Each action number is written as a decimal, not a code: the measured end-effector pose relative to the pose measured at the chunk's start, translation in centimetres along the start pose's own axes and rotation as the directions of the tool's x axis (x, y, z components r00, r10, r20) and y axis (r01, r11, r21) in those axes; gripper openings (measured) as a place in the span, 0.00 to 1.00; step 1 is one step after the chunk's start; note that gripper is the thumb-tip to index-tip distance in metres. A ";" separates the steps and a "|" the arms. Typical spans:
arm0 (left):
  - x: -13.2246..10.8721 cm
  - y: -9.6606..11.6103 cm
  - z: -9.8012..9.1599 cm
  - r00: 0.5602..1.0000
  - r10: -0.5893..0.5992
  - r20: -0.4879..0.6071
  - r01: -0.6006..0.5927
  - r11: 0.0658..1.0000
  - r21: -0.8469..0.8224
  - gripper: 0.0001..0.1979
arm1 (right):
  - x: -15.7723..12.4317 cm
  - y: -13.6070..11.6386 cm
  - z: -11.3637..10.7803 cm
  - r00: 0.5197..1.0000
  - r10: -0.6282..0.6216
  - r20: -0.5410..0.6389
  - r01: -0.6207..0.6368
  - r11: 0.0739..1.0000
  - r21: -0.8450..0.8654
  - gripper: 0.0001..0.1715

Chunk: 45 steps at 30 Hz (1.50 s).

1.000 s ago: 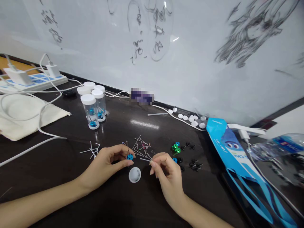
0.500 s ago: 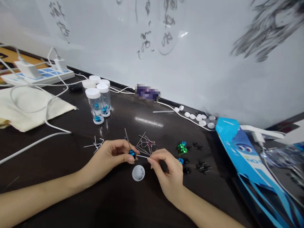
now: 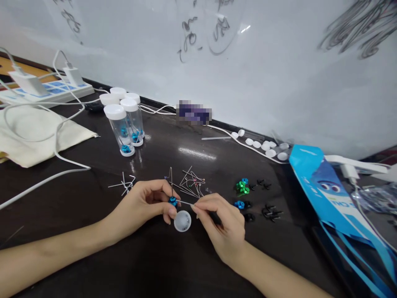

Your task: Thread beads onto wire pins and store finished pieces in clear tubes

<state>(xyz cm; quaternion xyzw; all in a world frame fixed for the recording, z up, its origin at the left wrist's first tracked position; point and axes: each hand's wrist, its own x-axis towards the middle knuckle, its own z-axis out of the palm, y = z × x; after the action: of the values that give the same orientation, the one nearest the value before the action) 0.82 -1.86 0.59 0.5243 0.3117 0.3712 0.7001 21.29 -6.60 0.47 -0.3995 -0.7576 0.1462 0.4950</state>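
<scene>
My left hand (image 3: pixel 155 201) pinches a small blue metal collar (image 3: pixel 173 201) with a thin metal rod (image 3: pixel 171 178) standing up out of it. My right hand (image 3: pixel 218 221) is closed on a slim silver hex key (image 3: pixel 185 202). Its far tip meets the right side of the collar; whether it sits in a screw is too small to tell. Just below the collar is a small white cap (image 3: pixel 182 221) with tiny dark bits inside. Bent metal wires (image 3: pixel 192 182) with coloured bead ends lie behind my hands. Several L-shaped hex keys (image 3: pixel 125 185) lie left of my left hand.
Clear tubes with white lids (image 3: pixel 115 112) stand at the back left, near a power strip (image 3: pixel 46 92) and cables. Green parts (image 3: pixel 242 187), blue parts (image 3: pixel 239 205) and black parts (image 3: pixel 272 212) lie to the right. Beyond them is a blue package (image 3: pixel 328 186); white caps (image 3: pixel 266 145) lie along the whiteboard.
The view has shifted slightly. The rod in the collar has gone from leaning left to nearly upright, and its bent top now shows. Both hands keep their grip.
</scene>
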 end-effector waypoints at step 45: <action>-0.5 -0.3 -0.4 0.995 0.078 0.055 -0.087 0.980 0.178 0.02 | -0.8 -0.7 0.1 0.989 0.129 0.079 -0.136 0.986 0.094 0.06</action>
<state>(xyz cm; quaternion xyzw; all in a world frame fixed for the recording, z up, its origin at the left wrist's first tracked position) 0.22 -2.14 0.25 0.6068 0.3051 0.3573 0.6411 21.01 -7.60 0.32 -0.4184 -0.7387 0.2304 0.4755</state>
